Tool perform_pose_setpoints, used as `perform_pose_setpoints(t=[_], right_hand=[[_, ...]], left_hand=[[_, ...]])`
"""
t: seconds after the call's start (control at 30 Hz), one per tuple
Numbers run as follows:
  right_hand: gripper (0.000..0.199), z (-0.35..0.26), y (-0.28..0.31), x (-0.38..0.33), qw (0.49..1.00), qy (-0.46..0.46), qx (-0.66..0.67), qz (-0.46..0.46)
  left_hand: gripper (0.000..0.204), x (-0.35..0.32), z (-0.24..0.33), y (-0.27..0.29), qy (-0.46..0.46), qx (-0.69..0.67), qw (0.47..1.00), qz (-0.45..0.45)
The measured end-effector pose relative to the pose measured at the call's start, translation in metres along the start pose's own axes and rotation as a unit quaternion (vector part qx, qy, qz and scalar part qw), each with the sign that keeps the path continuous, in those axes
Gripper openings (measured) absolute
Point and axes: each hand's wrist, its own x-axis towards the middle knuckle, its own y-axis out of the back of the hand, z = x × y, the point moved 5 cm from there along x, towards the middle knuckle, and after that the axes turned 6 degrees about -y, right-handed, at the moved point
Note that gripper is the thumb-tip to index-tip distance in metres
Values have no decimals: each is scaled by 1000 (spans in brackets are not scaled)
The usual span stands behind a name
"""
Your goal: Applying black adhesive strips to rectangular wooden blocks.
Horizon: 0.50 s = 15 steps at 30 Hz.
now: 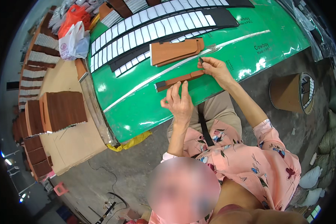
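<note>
A narrow brown leather-like strip point(186, 79) lies on the green table sheet in front of me, a black patch point(160, 85) at its left end. My left hand point(179, 102) rests its outstretched fingertips along the strip's near edge, the thumb apart from it. Over the strip's right end, my right hand point(217, 71) pinches a small dark piece point(200, 61) between thumb and fingers; its exact kind is too small to tell. Just beyond lies a short stack of brown panels point(174, 52) with rounded right corners.
Curved black strips bearing rows of white patches point(149, 33) lie across the far table. Brown stacked pieces point(65, 112) stand on a cardboard-coloured surface at left, plastic bags point(74, 39) behind them. A brown bin point(287, 93) stands on the floor at right.
</note>
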Motion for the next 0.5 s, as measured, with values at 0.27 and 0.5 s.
perform_pose_setpoints(t=[0.27,0.5], right_hand=[[26,-33,-9,-25,939,194,-283,-2],[22,-53,-33,-36,795,340,-502,-11]], left_hand=[[43,0,10,-21,38,30,997,-65],[34,-1,6,-25,35,19,998,-42]])
